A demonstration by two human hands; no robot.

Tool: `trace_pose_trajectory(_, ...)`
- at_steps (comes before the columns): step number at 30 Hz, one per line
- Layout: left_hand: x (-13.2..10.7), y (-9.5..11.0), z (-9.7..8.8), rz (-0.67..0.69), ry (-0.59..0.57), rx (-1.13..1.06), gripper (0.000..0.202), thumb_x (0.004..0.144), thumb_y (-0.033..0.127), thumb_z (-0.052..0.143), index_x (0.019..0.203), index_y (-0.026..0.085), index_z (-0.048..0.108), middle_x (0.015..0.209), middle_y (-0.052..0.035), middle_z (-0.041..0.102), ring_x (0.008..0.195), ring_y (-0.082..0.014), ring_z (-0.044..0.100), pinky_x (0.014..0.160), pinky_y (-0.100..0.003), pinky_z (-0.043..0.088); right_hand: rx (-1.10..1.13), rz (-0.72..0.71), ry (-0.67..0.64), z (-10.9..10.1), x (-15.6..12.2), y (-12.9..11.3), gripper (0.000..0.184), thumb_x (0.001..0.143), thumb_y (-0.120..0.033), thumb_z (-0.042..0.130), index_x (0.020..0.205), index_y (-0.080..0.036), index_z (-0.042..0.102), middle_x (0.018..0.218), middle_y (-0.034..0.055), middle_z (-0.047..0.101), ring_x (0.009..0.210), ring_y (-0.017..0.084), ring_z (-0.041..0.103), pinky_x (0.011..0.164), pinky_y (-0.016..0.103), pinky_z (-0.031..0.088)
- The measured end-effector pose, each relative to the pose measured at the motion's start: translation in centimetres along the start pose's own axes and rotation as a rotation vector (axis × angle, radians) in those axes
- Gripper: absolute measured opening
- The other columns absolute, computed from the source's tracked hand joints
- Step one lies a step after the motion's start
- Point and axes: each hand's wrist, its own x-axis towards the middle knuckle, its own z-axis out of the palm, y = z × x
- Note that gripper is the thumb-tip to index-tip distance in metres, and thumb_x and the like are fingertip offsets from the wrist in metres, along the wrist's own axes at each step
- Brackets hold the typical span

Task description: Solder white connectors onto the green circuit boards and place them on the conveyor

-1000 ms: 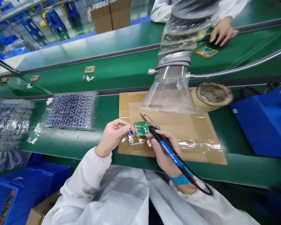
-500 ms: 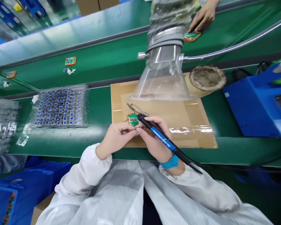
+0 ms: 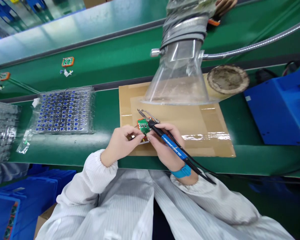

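Observation:
A soldering iron (image 3: 174, 146) with a blue-and-black handle lies across my right hand (image 3: 165, 152), which is closed around it; its metal tip points up and left, past the board. Beneath the tip is a small green circuit board (image 3: 143, 125) with an orange edge, on brown cardboard. My left hand (image 3: 122, 142) is closed in a pinch at the board's near edge, and whatever its fingertips hold is too small to make out. The right thumb and fingertips meet the same edge. A small white-and-red part shows just below the fingertips, partly hidden.
A clear fume hood (image 3: 180, 80) hangs above the cardboard sheet (image 3: 207, 133). Right of it stand a round crusted pot (image 3: 227, 81) and a blue box (image 3: 272, 110). Trays of blue parts (image 3: 65, 111) lie left. Another board (image 3: 68, 61) sits farther back. A co-worker's hand (image 3: 226, 6) shows behind the hood.
My hands have parted slightly at the board's near edge, uncovering the white-and-red part below. The co-worker's hand and its board are now mostly behind the hood. The view has shifted a little.

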Motion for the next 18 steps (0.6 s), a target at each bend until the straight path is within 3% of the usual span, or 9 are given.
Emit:
trace_pose_trajectory(4, 1.2, -1.7, -1.0, 0.118, 0.018, 0.264, 0.019, 0.088, 0.019, 0.066, 0.070, 0.020, 0.070, 0.074, -0.0039, 0.071, 0.079, -0.0196, 0.061, 0.078, -0.035, 0.046, -0.154, 0.030, -0.001, -0.5, -0.6, 0.9, 0.024, 0.089, -0.027, 0.076, 0.109, -0.027, 0.064, 0.091, -0.0006, 0.074, 0.082, 0.017, 0.074, 0.081, 0.033, 0.062)
trace_pose_trajectory(7, 1.9, -2.5, -1.3, 0.130, -0.068, 0.314, 0.019, 0.089, 0.018, 0.067, 0.069, 0.020, 0.069, 0.074, -0.0035, 0.069, 0.082, -0.0203, 0.059, 0.082, -0.036, 0.045, -0.243, 0.014, -0.120, -1.2, -1.2, 1.5, 0.026, 0.093, -0.028, 0.072, 0.118, -0.028, 0.063, 0.098, 0.0008, 0.077, 0.088, 0.019, 0.076, 0.082, 0.034, 0.061)
trace_pose_trajectory(10, 2.3, -2.7, -0.9, 0.108, -0.084, 0.349, 0.016, 0.087, 0.016, 0.070, 0.071, 0.019, 0.070, 0.081, -0.0044, 0.068, 0.087, -0.0211, 0.056, 0.085, -0.037, 0.043, -0.278, -0.012, -0.202, -1.9, -1.4, 1.8, 0.031, 0.096, -0.027, 0.069, 0.126, -0.029, 0.060, 0.106, 0.0022, 0.078, 0.096, 0.020, 0.077, 0.087, 0.036, 0.061)
trace_pose_trajectory(15, 3.0, -2.8, -0.3, 0.050, -0.064, 0.340, 0.019, 0.085, 0.013, 0.070, 0.066, 0.018, 0.066, 0.081, -0.0031, 0.067, 0.086, -0.0194, 0.055, 0.087, -0.038, 0.042, -0.253, -0.046, -0.169, -2.5, -1.3, 1.6, 0.033, 0.096, -0.028, 0.069, 0.127, -0.028, 0.058, 0.111, 0.0051, 0.079, 0.103, 0.022, 0.077, 0.093, 0.039, 0.062)
trace_pose_trajectory(18, 3.5, -3.0, -0.6, 0.056, -0.073, 0.307, 0.020, 0.083, 0.012, 0.070, 0.064, 0.018, 0.065, 0.078, -0.0022, 0.065, 0.082, -0.0179, 0.055, 0.086, -0.037, 0.043, -0.259, -0.081, -0.063, -3.2, -1.4, 1.4, 0.029, 0.096, -0.032, 0.071, 0.123, -0.027, 0.063, 0.106, 0.0057, 0.079, 0.097, 0.023, 0.078, 0.092, 0.042, 0.062)
